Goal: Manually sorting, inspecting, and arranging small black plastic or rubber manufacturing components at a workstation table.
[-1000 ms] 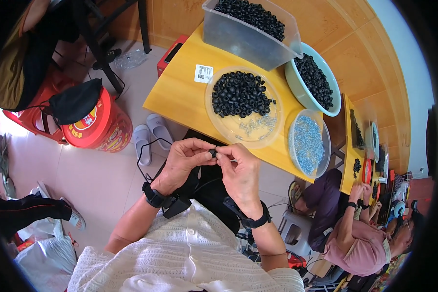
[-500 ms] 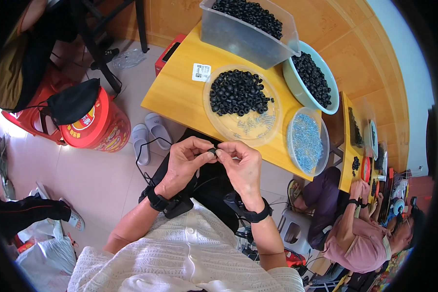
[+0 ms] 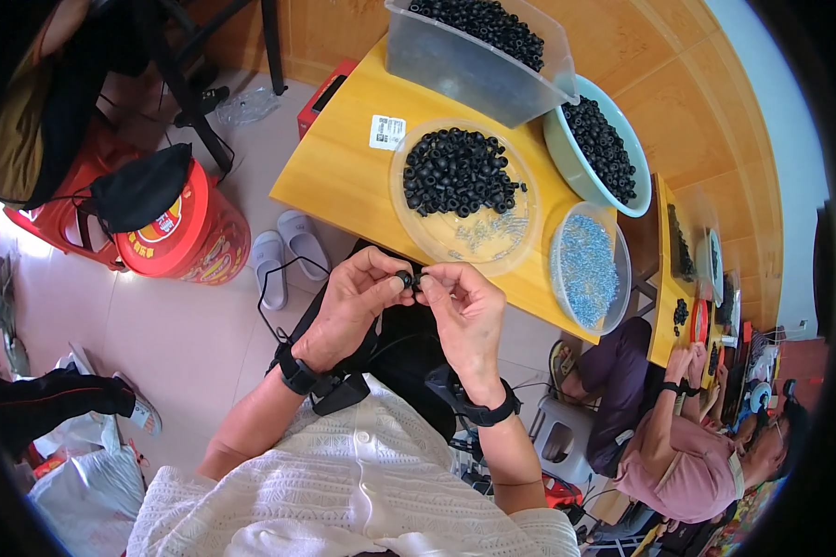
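Note:
My left hand (image 3: 351,302) pinches a small black round piece (image 3: 404,278) between thumb and forefinger, just past the table's near edge. A second small black piece (image 3: 419,282) is pinched by my right hand (image 3: 469,311), close beside the first. Whether the two pieces touch is hard to tell, as fingertips partly cover them. Beyond my hands, a clear round tray (image 3: 444,249) bears a pile of black ring-shaped pieces (image 3: 455,172) and a scatter of tiny clear-bluish parts (image 3: 494,230). To its right stands a clear tub (image 3: 622,302) full of small blue-and-clear parts (image 3: 587,265).
A clear bin (image 3: 455,82) and a pale green basin (image 3: 568,153), both holding black pieces, stand at the back of the yellow table (image 3: 330,176). A red bucket (image 3: 218,232) and slippers (image 3: 269,269) are on the floor at left. Another person (image 3: 683,455) works at right.
My hands have moved slightly apart, and a black piece now shows in each hand's fingertips. Before, the fingertips met around one visible dark piece.

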The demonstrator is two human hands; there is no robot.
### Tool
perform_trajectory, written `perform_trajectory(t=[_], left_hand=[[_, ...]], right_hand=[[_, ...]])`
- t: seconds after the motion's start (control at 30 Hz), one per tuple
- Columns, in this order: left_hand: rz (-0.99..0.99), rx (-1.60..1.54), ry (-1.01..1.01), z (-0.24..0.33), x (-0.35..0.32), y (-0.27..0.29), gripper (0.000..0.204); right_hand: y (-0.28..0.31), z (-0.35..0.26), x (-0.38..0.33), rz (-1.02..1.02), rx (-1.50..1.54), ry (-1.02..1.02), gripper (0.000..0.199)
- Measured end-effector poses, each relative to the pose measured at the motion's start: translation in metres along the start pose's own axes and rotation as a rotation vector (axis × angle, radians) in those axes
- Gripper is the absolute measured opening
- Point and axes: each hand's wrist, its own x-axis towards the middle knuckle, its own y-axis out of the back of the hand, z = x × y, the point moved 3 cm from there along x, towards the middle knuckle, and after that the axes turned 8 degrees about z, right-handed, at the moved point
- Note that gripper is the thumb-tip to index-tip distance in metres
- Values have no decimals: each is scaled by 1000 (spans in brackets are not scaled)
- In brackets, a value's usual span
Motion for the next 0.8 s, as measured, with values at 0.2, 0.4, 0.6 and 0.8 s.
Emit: perform_trajectory(t=[0.2, 0.4, 0.6, 0.8], left_hand=[[-14, -5, -6, 4, 0, 0, 12], [-23, 94, -69, 2, 1, 2, 11], [-17, 179, -112, 4, 0, 0, 12], [-24, 251, -137, 4, -1, -1, 13]], right_hand=[[-1, -7, -4, 9, -190, 99, 9], [-3, -11, -4, 48, -273, 210, 7], [-5, -19, -7, 86, -329, 319, 6], [-7, -17, -11, 94, -462, 381, 6]])
